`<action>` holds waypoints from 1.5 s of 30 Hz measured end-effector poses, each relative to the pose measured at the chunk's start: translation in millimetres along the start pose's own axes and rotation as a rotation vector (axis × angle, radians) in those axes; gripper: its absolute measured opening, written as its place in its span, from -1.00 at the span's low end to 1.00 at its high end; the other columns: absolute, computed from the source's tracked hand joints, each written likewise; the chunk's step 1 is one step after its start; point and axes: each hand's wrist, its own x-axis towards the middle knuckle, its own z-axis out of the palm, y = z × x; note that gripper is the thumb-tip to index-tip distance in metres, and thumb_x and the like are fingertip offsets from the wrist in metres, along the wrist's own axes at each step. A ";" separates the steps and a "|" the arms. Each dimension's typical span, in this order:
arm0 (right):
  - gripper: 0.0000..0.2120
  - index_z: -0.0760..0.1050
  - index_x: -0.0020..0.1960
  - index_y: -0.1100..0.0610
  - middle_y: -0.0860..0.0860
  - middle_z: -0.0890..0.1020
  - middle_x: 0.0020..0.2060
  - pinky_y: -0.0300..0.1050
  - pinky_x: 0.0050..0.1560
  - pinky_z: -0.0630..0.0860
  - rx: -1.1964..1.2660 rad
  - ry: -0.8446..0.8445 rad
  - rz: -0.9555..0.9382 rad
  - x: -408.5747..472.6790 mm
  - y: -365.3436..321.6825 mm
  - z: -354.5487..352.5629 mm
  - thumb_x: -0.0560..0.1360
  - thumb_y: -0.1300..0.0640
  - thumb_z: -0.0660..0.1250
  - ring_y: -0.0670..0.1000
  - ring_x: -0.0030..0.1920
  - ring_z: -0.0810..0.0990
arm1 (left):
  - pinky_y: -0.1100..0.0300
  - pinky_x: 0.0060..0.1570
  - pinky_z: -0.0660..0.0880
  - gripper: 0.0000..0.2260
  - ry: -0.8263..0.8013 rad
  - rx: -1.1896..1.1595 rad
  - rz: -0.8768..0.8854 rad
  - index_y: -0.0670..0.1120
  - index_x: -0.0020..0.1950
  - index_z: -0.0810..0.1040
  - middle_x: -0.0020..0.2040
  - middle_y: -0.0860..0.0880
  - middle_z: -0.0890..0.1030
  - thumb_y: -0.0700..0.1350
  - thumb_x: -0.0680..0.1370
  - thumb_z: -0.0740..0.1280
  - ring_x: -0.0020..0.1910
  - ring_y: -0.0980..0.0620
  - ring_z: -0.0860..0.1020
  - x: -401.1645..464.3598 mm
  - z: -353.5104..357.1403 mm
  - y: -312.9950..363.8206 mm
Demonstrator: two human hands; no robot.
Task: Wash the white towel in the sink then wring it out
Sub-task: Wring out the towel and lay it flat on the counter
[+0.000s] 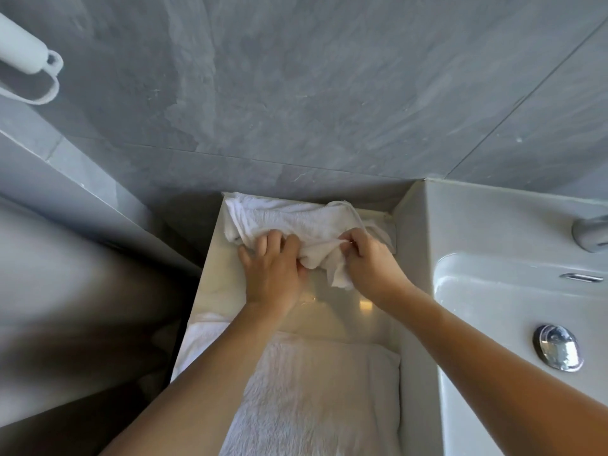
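Bare forearms [204, 383] — no sleeves, no rings

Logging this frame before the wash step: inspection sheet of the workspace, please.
Surface: glossy pale counter left of the sink, against a grey tiled wall.
Job's things: white towel bunched on the counter by the wall, not in the sink; sink at right, drain plug at its bottom, faucet at the frame edge.
Clutter: second folded white towel at the counter's near end.
Hands: left hand grips the white towel's left part; right hand pinches a fold on its right.
Cables: nothing seen.
Surroundings: pale handle with a loop strap at upper left; dark blurred area at lower left, cannot tell what.
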 end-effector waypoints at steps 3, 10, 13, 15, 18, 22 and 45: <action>-0.78 0.55 0.03 0.12 0.06 0.60 -0.08 -0.16 -0.19 0.45 0.229 -0.034 0.173 12.5 3.1 -11.2 0.62 0.23 0.12 0.04 -0.08 0.54 | -0.04 -0.09 0.38 -0.90 0.018 -0.268 0.009 -0.02 -0.14 0.43 -0.17 0.06 0.48 -0.03 0.52 0.18 -0.13 -0.02 0.44 13.9 -24.0 -8.6; -0.74 0.62 0.08 0.07 0.00 0.57 0.13 -0.04 0.25 0.45 0.007 -0.576 0.252 -4.1 -19.2 -56.0 0.64 0.21 0.15 0.09 0.17 0.52 | 0.21 -0.22 0.35 -0.84 -0.626 -0.767 -0.102 -0.02 -0.14 0.47 -0.28 0.03 0.44 0.03 0.56 0.26 -0.32 0.17 0.39 26.4 -112.5 -31.7; -0.70 0.55 0.29 0.13 0.04 0.57 0.25 -0.01 0.29 0.47 -0.247 -0.941 0.280 -33.2 -33.5 -65.7 0.66 0.06 0.18 0.08 0.22 0.53 | 0.17 -0.08 0.42 -0.88 -1.197 -0.706 -0.070 0.09 -0.19 0.56 -0.25 0.11 0.51 0.10 0.38 0.33 -0.18 0.11 0.48 14.7 -145.8 -26.7; -0.65 0.52 0.29 0.21 0.17 0.62 0.16 0.13 0.10 0.61 -0.228 -1.111 0.459 -50.5 -37.1 -56.1 0.64 0.00 0.22 0.21 0.11 0.63 | 0.22 -0.18 0.46 -0.92 -1.581 -0.417 -0.026 0.09 -0.04 0.58 -0.25 0.10 0.51 0.01 0.49 0.38 -0.22 0.10 0.49 -1.2 -155.2 -12.7; -0.64 0.43 0.30 0.29 0.21 0.58 0.10 0.17 -0.13 0.65 -0.301 -1.035 0.479 -47.5 -30.1 -34.9 0.66 0.04 0.18 0.26 -0.02 0.66 | 0.09 -0.03 0.57 -0.79 -1.580 -0.204 -0.057 -0.01 0.23 0.53 -0.02 0.01 0.60 -0.04 0.60 0.31 -0.08 0.04 0.59 -3.8 -131.3 -9.8; -0.64 0.39 0.33 0.21 0.19 0.53 0.22 0.08 0.01 0.56 -0.470 -0.526 0.252 -3.0 -14.0 -13.1 0.61 0.05 0.16 0.24 0.15 0.58 | 0.00 0.23 0.45 -0.67 -0.691 -0.238 -0.224 -0.04 0.36 0.43 0.29 -0.09 0.46 -0.02 0.61 0.22 0.23 -0.10 0.46 32.5 -76.2 -32.2; -0.60 0.26 0.39 0.19 0.22 0.53 0.23 -0.03 0.04 0.47 -0.652 -0.332 0.196 44.1 16.1 2.8 0.57 0.15 0.17 0.24 0.20 0.55 | 0.01 0.12 0.31 -0.86 -0.454 0.214 0.038 -0.03 0.07 0.38 0.11 -0.05 0.54 -0.11 0.54 0.26 0.12 -0.12 0.46 47.9 -31.9 -45.8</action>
